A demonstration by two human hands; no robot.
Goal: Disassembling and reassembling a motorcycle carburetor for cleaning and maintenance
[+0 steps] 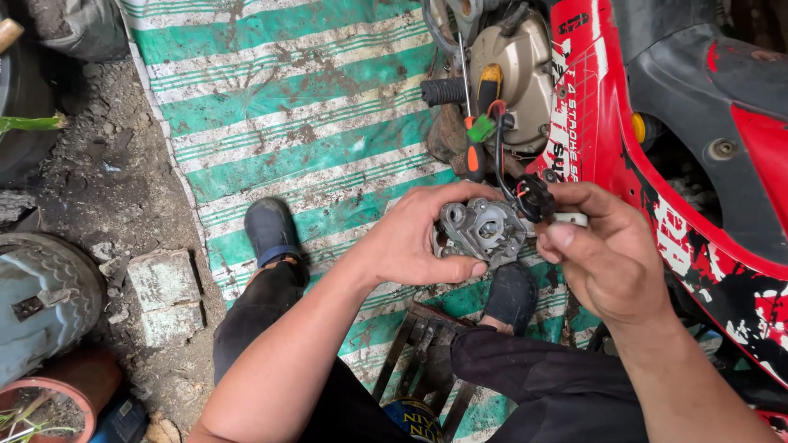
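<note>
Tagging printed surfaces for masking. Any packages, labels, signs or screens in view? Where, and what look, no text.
Decal on red motorcycle fairing: right of centre, above the hands, white block lettering running vertically, black and white splatter below.
Round can: bottom centre between the knees, dark blue top, yellow lettering.
No signs or screens.

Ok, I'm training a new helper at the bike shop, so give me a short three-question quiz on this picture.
1. True or false: the left hand holds a grey metal part.
2. What does the right hand pinch? A) a black plug on wires B) a hammer C) a rag
3. What covers the ground under the shoes?

Key: 1 true. 2 A, the black plug. 3 A dirty green and white striped mat, beside the red motorbike.
</note>
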